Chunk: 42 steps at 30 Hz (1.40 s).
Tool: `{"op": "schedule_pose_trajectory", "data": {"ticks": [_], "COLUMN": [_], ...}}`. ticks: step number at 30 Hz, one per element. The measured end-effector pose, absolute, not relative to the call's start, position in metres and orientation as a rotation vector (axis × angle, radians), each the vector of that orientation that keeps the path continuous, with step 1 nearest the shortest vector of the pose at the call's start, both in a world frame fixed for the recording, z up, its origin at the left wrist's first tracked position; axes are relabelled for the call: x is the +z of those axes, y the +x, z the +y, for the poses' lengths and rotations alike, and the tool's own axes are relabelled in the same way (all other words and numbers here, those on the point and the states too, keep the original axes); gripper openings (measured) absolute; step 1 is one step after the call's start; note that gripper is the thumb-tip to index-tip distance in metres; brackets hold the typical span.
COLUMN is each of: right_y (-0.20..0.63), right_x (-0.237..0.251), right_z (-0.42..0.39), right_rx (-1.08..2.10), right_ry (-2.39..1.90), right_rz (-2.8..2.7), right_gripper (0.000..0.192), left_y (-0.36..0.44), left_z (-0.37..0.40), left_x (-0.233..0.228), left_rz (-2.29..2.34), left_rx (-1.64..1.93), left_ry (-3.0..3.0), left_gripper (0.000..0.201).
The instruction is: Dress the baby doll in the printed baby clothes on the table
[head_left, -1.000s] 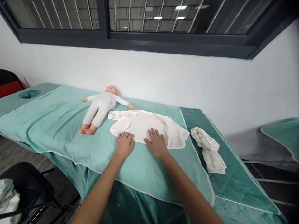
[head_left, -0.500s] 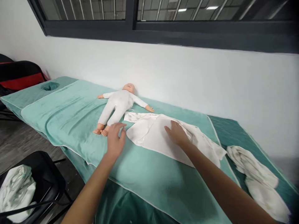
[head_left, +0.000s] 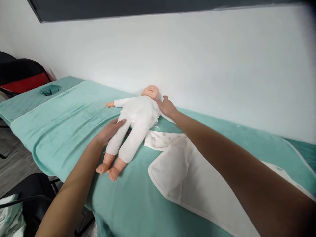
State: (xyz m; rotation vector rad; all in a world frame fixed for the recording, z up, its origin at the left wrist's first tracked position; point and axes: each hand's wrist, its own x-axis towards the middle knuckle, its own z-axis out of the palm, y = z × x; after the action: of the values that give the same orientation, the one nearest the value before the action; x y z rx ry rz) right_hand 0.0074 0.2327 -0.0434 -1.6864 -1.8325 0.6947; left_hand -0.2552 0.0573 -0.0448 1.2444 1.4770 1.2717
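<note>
A baby doll (head_left: 142, 110) in a white cloth body lies on its back, head toward the wall and bare feet toward me. My left hand (head_left: 110, 131) is at its thigh, thumb across the top of the leg and fingers partly hidden beneath. Beside the doll's neck and shoulder is my right hand (head_left: 168, 107), its fingers apart and some tips hidden by the head. A white baby garment (head_left: 172, 164) with a small print on its sleeve is spread out to the right of the doll, partly under my right forearm.
A green cover (head_left: 74, 108) lies over the massage bed, which has a face hole (head_left: 50, 90) at its far left end. The white wall (head_left: 222, 72) runs behind. A black chair (head_left: 37, 187) with a bundled cloth (head_left: 11, 217) stands at the lower left.
Both hands have moved from near the garment to the doll, the left to its thigh and the right to its neck. The view has come closer to the doll.
</note>
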Motion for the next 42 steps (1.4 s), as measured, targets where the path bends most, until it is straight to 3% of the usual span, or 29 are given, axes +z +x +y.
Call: {"op": "schedule_pose_trajectory", "data": {"ticks": [4, 9, 16, 21, 31, 34, 37, 42], "right_y": [-0.008, 0.015, 0.140, 0.224, 0.264, 0.262, 0.243, 0.164], "right_x": [-0.029, 0.004, 0.051, 0.041, -0.005, 0.006, 0.019, 0.020], "right_z": [0.255, 0.228, 0.137, 0.079, 0.039, 0.039, 0.040, 0.044], "right_rx": [0.822, 0.845, 0.720, 0.699, 0.726, 0.451, 0.018, -0.119], "right_ry": [-1.633, -1.644, -1.812, -1.921, -1.949, -2.044, -2.009, -1.581], "right_rz": [-1.826, -1.827, -1.808, -1.671, -1.705, -1.888, -2.094, -2.394], "right_gripper": [0.090, 0.103, 0.112, 0.110, 0.099, 0.088, 0.062, 0.043], "left_y": [-0.248, -0.211, -0.091, -0.022, 0.023, 0.019, 0.017, 0.010], "left_z": [0.070, 0.050, -0.022, -0.067, -0.095, -0.088, -0.081, -0.075], "left_x": [-0.043, -0.030, -0.018, -0.025, -0.055, -0.059, -0.063, -0.071], "left_rz": [1.373, 1.371, 0.847, 0.712, 0.842, 1.108, 1.305, 1.391], "left_rx": [1.423, 1.346, 1.108, 1.078, 1.146, 1.177, 1.226, 1.366], "left_ry": [1.183, 1.142, 1.032, 0.935, 1.076, 1.297, 1.452, 1.728], "left_gripper": [0.047, 0.050, 0.060, 0.063, 0.047, 0.042, 0.043, 0.030]}}
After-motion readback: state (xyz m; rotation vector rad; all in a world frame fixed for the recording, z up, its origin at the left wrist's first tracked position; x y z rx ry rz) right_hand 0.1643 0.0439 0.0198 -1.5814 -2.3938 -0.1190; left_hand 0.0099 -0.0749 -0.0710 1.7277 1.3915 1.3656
